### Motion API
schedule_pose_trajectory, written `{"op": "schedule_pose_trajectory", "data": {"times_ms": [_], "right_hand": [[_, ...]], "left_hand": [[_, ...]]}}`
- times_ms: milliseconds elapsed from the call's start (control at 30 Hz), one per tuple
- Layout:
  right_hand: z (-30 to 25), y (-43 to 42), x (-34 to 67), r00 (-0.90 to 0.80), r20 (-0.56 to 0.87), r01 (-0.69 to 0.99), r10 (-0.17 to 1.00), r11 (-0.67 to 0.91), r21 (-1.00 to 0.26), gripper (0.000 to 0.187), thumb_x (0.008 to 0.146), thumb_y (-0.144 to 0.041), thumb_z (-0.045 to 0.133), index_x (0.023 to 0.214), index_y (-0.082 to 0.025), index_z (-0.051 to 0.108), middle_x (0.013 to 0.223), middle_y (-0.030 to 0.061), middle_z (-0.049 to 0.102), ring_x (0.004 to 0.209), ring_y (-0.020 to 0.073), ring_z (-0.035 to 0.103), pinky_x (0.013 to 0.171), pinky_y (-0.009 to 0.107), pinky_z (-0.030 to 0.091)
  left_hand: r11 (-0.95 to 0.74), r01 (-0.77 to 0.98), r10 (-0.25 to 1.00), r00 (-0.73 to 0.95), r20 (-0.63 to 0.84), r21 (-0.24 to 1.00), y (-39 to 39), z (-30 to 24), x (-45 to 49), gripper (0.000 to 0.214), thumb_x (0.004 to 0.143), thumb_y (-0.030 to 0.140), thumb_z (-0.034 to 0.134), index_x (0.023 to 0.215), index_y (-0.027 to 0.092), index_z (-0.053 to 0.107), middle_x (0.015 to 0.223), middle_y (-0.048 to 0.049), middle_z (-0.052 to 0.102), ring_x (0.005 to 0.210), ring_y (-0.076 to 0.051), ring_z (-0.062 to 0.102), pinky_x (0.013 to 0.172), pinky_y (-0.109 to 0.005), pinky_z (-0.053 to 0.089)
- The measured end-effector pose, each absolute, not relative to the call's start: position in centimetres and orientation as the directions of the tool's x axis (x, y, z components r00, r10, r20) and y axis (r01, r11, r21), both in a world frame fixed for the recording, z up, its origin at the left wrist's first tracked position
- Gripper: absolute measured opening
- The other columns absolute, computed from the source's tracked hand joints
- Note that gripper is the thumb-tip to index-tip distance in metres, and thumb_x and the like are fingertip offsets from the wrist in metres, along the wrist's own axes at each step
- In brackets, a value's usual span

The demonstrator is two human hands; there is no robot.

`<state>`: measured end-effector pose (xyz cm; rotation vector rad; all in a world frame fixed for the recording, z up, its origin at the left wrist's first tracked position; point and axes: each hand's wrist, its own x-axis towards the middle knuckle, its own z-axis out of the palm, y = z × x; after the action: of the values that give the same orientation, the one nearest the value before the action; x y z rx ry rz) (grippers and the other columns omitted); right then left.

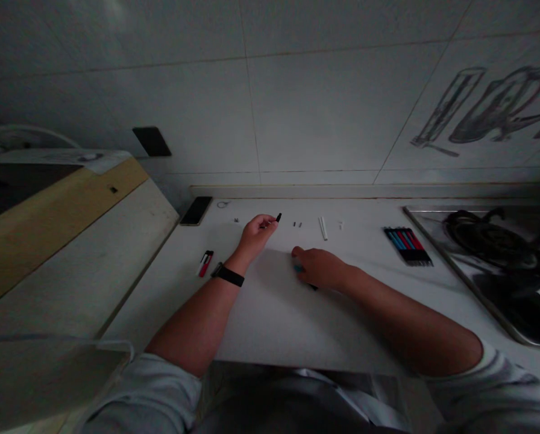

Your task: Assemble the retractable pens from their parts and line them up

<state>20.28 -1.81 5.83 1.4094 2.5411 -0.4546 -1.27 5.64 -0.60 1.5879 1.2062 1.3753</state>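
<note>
My left hand (256, 235) is closed in a pinch over the white counter. A short black pen part (278, 217) sticks up from its fingertips. To its right and nearer to me, my right hand (322, 268) curls low over the counter around a blue and black pen barrel (298, 266), mostly hidden by the fingers. Beyond the hands lie two small dark pieces (297, 224), a pair of thin white tubes (323, 228) and some tiny white pieces (341, 225). Tiny metal-looking bits (236, 220) rest left of my left hand.
Red and white pen pieces (205, 264) lie by my left wrist. At right, a row of blue and red pens (408, 246) sits beside a gas stove (500, 241). A phone (196, 211) and a small ring (223, 205) are at back left, before the tiled wall (315, 114).
</note>
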Motion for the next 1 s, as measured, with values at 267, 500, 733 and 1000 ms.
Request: {"op": "schedule_pose_trajectory", "data": {"times_ms": [267, 500, 733, 1000], "right_hand": [[6.1, -0.8, 20.8, -0.486, -0.315, 0.874, 0.815, 0.463, -0.151, 0.046, 0.089, -0.025, 0.059, 0.134, -0.016, 0.057, 0.11, 0.0189, 0.075, 0.099, 0.0315, 0.073, 0.073, 0.034, 0.048], [6.5, 0.4, 22.5, -0.526, -0.368, 0.847, 0.767, 0.511, -0.146, 0.046, 0.086, -0.033, 0.073, 0.129, -0.02, 0.065, 0.115, 0.0139, 0.076, 0.107, 0.0318, 0.071, 0.081, 0.035, 0.05], [6.5, 5.2, 27.1, -0.25, -0.124, 0.968, 0.96, 0.246, -0.048, 0.033, 0.097, -0.027, 0.058, 0.126, -0.02, 0.072, 0.126, 0.0154, 0.073, 0.115, 0.0294, 0.068, 0.092, 0.037, 0.051], [4.2, 6.4, 27.6, -0.228, -0.175, 0.973, 0.958, 0.231, -0.003, 0.037, 0.1, -0.023, 0.049, 0.128, -0.019, 0.073, 0.127, 0.0194, 0.07, 0.113, 0.0308, 0.068, 0.09, 0.04, 0.054]], "left_hand": [[-0.323, 0.198, 0.946, 0.037, 0.322, 0.925, 5.7, -0.5, -1.3, 0.025, 0.087, 0.043, 0.07, 0.096, 0.019, 0.069, 0.099, -0.0057, 0.073, 0.09, -0.018, 0.065, 0.085, -0.031, 0.05], [-0.312, 0.242, 0.95, 0.065, 0.305, 0.919, 5.5, -0.6, -1.2, 0.026, 0.087, 0.043, 0.07, 0.096, 0.02, 0.069, 0.098, -0.0048, 0.072, 0.089, -0.018, 0.065, 0.083, -0.031, 0.051], [-0.306, 0.245, 0.952, 0.07, 0.298, 0.92, 5.4, -0.2, -1.2, 0.023, 0.085, 0.04, 0.071, 0.094, 0.019, 0.069, 0.094, -0.0044, 0.072, 0.089, -0.019, 0.065, 0.082, -0.031, 0.051], [-0.283, 0.247, 0.959, 0.076, 0.272, 0.927, 5.5, -0.4, -1.2, 0.022, 0.084, 0.039, 0.072, 0.093, 0.02, 0.07, 0.094, -0.0044, 0.072, 0.088, -0.018, 0.065, 0.082, -0.031, 0.051]]}}
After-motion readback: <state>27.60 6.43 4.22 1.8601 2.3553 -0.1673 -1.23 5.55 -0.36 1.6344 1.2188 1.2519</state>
